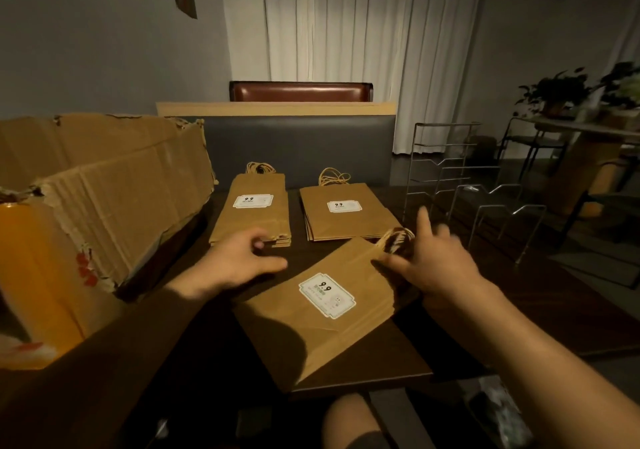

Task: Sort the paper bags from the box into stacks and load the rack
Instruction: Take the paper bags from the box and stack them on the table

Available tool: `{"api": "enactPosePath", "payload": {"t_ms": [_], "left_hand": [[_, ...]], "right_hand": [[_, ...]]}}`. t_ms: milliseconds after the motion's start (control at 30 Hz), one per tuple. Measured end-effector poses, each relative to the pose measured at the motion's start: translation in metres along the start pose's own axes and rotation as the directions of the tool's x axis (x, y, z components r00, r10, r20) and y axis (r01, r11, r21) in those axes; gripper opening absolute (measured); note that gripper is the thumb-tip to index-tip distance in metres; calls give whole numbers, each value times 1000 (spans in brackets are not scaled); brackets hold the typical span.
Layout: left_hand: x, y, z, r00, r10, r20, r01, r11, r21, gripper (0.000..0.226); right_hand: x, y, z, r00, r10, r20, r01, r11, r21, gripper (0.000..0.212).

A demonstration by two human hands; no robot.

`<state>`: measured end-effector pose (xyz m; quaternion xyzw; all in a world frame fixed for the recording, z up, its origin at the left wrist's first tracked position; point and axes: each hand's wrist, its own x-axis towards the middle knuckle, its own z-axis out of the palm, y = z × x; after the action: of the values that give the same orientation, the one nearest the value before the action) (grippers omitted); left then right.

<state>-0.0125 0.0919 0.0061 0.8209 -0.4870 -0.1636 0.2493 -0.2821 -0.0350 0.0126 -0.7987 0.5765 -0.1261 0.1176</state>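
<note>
Head view: right hand [438, 261] pinches a paper bag [322, 313] by its handles; left hand [239, 261] hovers open. Bag overhangs the table [554, 317] edge and may slip.

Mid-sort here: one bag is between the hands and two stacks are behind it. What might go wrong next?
The near bag lies skewed and overhangs the table edge; it might slide off. The right hand is at its twine handles, close to the wide stack, and may nudge it. The left hand is beside the narrow stack and could knock it askew.
</note>
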Motion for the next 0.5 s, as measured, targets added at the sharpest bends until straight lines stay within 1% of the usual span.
{"api": "enactPosePath", "payload": {"t_ms": [33,67,100,133,167,200,233,300,333,400,500], "left_hand": [[10,-8,-4,992,-13,-127,14,1000,10,79],[21,-17,-8,980,-31,-198,39,999,33,88],[31,-26,-10,974,-67,-216,76,997,33,97],[41,-34,-9,972,-114,-207,120,993,15,103],[51,-42,-8,967,-169,-193,170,985,-9,108],[60,-49,-5,959,-220,-180,216,976,-43,113],[69,-55,-5,951,-264,-164,254,964,-77,119],[83,-63,-4,948,-296,-119,273,945,-177,132],[92,-67,-6,949,-297,-101,268,934,-235,134],[101,-68,-7,949,-309,-71,275,914,-297,125],[112,-65,-1,941,-329,-78,300,919,-256,105]], "right_hand": [[3,-11,-8,993,-69,-97,72,997,19,104],[9,-27,-14,973,-148,-175,166,982,93,93],[13,-45,-19,955,-212,-209,255,943,212,81],[18,-66,-19,951,-247,-184,300,878,373,70],[26,-89,-16,961,-262,-88,268,804,531,62],[35,-110,-10,961,-275,45,180,737,652,55],[47,-130,-2,945,-281,167,76,687,722,51],[72,-158,19,893,-263,364,-127,631,765,42],[86,-170,31,863,-255,437,-216,594,775,38],[108,-185,56,847,-224,481,-305,536,787,39],[129,-197,87,850,-195,489,-347,491,799,49]]}}
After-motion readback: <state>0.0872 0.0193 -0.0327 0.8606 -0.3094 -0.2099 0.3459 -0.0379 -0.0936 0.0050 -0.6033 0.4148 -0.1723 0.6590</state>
